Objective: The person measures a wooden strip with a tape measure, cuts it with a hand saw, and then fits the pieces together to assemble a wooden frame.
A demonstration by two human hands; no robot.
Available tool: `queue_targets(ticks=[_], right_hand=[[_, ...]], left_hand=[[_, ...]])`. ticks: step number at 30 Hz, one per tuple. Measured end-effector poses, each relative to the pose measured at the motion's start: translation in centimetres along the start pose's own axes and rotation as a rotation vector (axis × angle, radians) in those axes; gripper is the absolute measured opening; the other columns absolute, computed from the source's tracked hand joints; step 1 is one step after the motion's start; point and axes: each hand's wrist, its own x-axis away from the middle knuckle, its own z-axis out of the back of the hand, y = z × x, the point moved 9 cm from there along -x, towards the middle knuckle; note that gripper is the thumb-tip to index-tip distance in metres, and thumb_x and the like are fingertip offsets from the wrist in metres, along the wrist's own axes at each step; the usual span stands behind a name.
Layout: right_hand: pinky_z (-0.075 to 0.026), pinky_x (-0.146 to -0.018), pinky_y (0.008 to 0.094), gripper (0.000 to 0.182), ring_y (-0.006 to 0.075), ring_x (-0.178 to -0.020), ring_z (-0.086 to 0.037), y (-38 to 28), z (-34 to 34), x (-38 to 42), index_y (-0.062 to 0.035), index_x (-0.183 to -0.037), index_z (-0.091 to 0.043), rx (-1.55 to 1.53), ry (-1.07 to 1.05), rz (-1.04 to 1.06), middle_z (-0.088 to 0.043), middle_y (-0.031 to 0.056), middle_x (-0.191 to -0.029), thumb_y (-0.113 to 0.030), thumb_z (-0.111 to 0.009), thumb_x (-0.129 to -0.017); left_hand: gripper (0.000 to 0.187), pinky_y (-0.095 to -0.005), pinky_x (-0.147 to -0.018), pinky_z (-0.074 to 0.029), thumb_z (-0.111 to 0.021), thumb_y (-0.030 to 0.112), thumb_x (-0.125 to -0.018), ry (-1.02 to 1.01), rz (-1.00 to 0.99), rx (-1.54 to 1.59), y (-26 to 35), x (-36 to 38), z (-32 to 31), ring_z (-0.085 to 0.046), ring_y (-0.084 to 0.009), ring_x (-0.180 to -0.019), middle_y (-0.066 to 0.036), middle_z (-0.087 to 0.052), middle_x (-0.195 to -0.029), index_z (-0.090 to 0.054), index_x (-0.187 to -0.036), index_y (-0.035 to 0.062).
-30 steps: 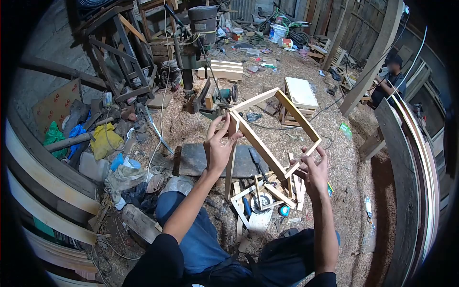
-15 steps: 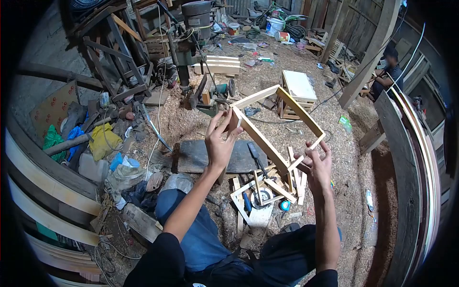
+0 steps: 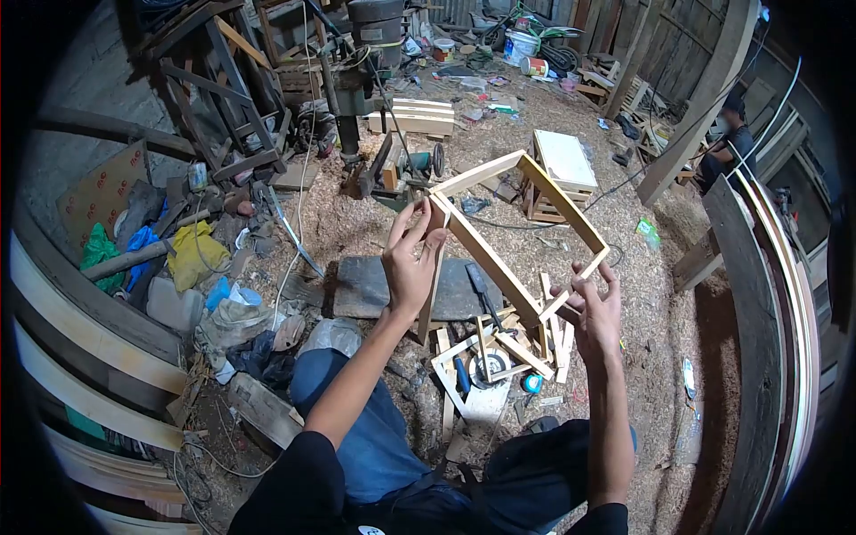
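A rectangular wooden frame (image 3: 493, 258) of pale slats is held up in front of me, tilted, its middle open. At its left corner my left hand (image 3: 413, 263) grips it, fingers closed around the wood, with a leg-like piece reaching down beside the palm. My right hand (image 3: 592, 308) pinches the short slat at the lower right corner. Below the frame, a small pile of wooden slats (image 3: 522, 349) lies on the ground. Among the slats sit a round metal disc (image 3: 489, 366) and a tool with a blue handle (image 3: 462, 375).
A dark board (image 3: 373, 287) lies ahead of my knees. Beyond it stand a white-topped wooden box (image 3: 563, 160) and a stack of planks (image 3: 415, 117). Clutter with a yellow bag (image 3: 197, 256) fills the left. Another person (image 3: 731, 147) sits at the far right, near a post (image 3: 691, 120).
The view has shifted slightly, so the surroundings appear a little lower and to the right. Both hands keep their hold on the wooden frame, which has barely moved.
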Motion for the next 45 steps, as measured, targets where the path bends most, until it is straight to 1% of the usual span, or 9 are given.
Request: queue_targets(ticks=[3, 5, 8, 15, 17, 20, 30, 44, 45], right_hand=[[-0.060, -0.064, 0.0390, 0.059, 0.0240, -0.078, -0.066, -0.5, -0.5, 0.2, -0.0061, -0.132, -0.015, 0.017, -0.006, 0.033, -0.041, 0.0215, -0.127, -0.003, -0.053, -0.087], [-0.060, -0.063, 0.0379, 0.057, 0.0241, -0.078, -0.066, -0.7, -0.5, 0.2, -0.0066, -0.132, -0.015, 0.036, -0.003, 0.060, -0.042, 0.0212, -0.127, -0.003, -0.052, -0.088], [-0.060, -0.062, 0.0369, 0.056, 0.0242, -0.078, -0.066, -0.5, -0.2, -0.1, -0.0071, -0.132, -0.015, 0.011, 0.002, 0.048, -0.041, 0.0211, -0.128, -0.003, -0.051, -0.089], [-0.060, -0.063, 0.0377, 0.056, 0.0247, -0.079, -0.066, -0.4, -0.5, 0.4, -0.0067, -0.132, -0.016, 0.059, 0.012, 0.047, -0.042, 0.0202, -0.129, -0.004, -0.051, -0.089], [-0.060, -0.063, 0.0378, 0.056, 0.0250, -0.080, -0.066, -0.9, -0.7, 0.4, -0.0065, -0.133, -0.016, 0.079, -0.003, 0.055, -0.042, 0.0200, -0.128, -0.004, -0.051, -0.089], [-0.060, -0.062, 0.0378, 0.056, 0.0250, -0.079, -0.066, -1.1, -0.5, 0.1, -0.0061, -0.132, -0.017, 0.085, -0.007, 0.057, -0.042, 0.0197, -0.127, -0.004, -0.052, -0.089], [-0.060, -0.062, 0.0371, 0.055, 0.0261, -0.081, -0.066, -0.8, -1.1, 0.2, -0.0062, -0.132, -0.017, 0.082, -0.037, 0.075, -0.043, 0.0182, -0.124, -0.006, -0.053, -0.090], [-0.061, -0.064, 0.0374, 0.056, 0.0239, -0.080, -0.066, -2.0, -1.9, 0.9, -0.0053, -0.134, -0.018, 0.090, -0.053, 0.115, -0.044, 0.0179, -0.125, -0.006, -0.054, -0.091], [-0.061, -0.064, 0.0374, 0.056, 0.0242, -0.080, -0.066, -1.9, -1.9, 0.9, -0.0051, -0.134, -0.018, 0.087, -0.054, 0.112, -0.044, 0.0184, -0.125, -0.005, -0.054, -0.091]], left_hand=[[0.040, -0.0293, -0.084, -0.050, -0.066, 0.011, -0.085, 0.028, -0.036, -0.093, 1.2, -0.3, 0.3, -0.060, -0.0227, -0.104, -0.017, -0.055, -0.125, -0.057, -0.122, -0.0004], [0.038, -0.0344, -0.081, -0.051, -0.068, 0.011, -0.082, 0.081, -0.102, -0.115, 1.9, -0.4, 0.7, -0.063, -0.0301, -0.099, -0.020, -0.058, -0.118, -0.060, -0.118, 0.0000], [0.038, -0.0343, -0.084, -0.051, -0.068, 0.010, -0.082, 0.074, -0.105, -0.037, 1.2, -0.3, 0.5, -0.063, -0.0309, -0.100, -0.020, -0.058, -0.119, -0.060, -0.118, -0.0008], [0.041, -0.0346, -0.090, -0.048, -0.069, 0.009, -0.080, 0.068, -0.015, 0.045, 0.1, -0.7, 0.7, -0.059, -0.0314, -0.109, -0.022, -0.057, -0.123, -0.059, -0.118, -0.0016], [0.042, -0.0340, -0.091, -0.047, -0.069, 0.010, -0.080, 0.012, -0.015, 0.043, -0.1, -0.8, 0.6, -0.057, -0.0307, -0.112, -0.023, -0.055, -0.124, -0.058, -0.119, -0.0025], [0.042, -0.0337, -0.092, -0.047, -0.070, 0.011, -0.081, -0.030, 0.058, 0.136, -1.0, -0.9, 0.3, -0.057, -0.0298, -0.113, -0.023, -0.055, -0.123, -0.058, -0.119, -0.0023], [0.044, -0.0340, -0.091, -0.047, -0.070, 0.014, -0.082, -0.005, 0.123, 0.194, -1.1, -1.0, 0.5, -0.058, -0.0273, -0.111, -0.024, -0.057, -0.120, -0.057, -0.120, -0.0035], [0.037, -0.0345, -0.089, -0.048, -0.070, 0.015, -0.081, 0.021, -0.006, 0.063, -0.3, -1.3, 1.1, -0.059, -0.0303, -0.109, -0.024, -0.057, -0.121, -0.062, -0.112, -0.0033], [0.039, -0.0325, -0.091, -0.046, -0.069, 0.017, -0.083, -0.006, 0.003, 0.058, -0.2, -1.3, 1.0, -0.057, -0.0259, -0.110, -0.022, -0.056, -0.123, -0.060, -0.115, -0.0036]])
